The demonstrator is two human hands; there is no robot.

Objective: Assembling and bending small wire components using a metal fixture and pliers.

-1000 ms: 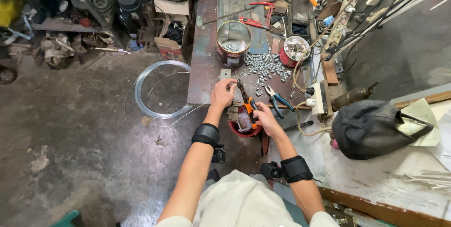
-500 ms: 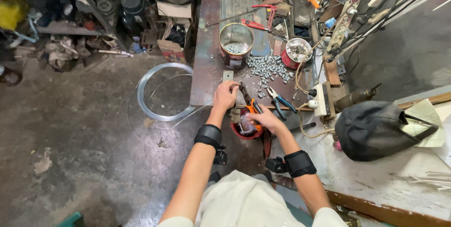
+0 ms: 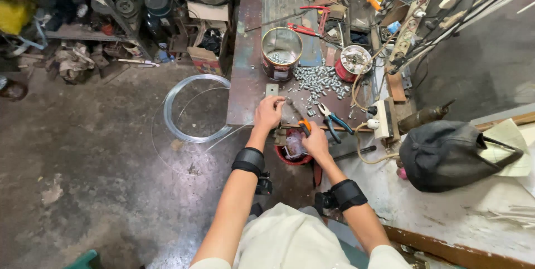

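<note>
- Head view: left hand (image 3: 269, 114) is closed around a small metal piece at the near edge of the workbench (image 3: 245, 85).
- Right hand (image 3: 315, 142) grips orange-handled pliers (image 3: 300, 121), their tip reaching toward the left fingers.
- Red tub (image 3: 292, 155) sits just below the near edge, between both wrists.
- Blue-handled pliers (image 3: 333, 121) lie just right.
- Pile of small metal pieces (image 3: 320, 81) and a tin can (image 3: 281, 53) crowd the middle; bare floor (image 3: 83, 180) opens leftward.
</note>
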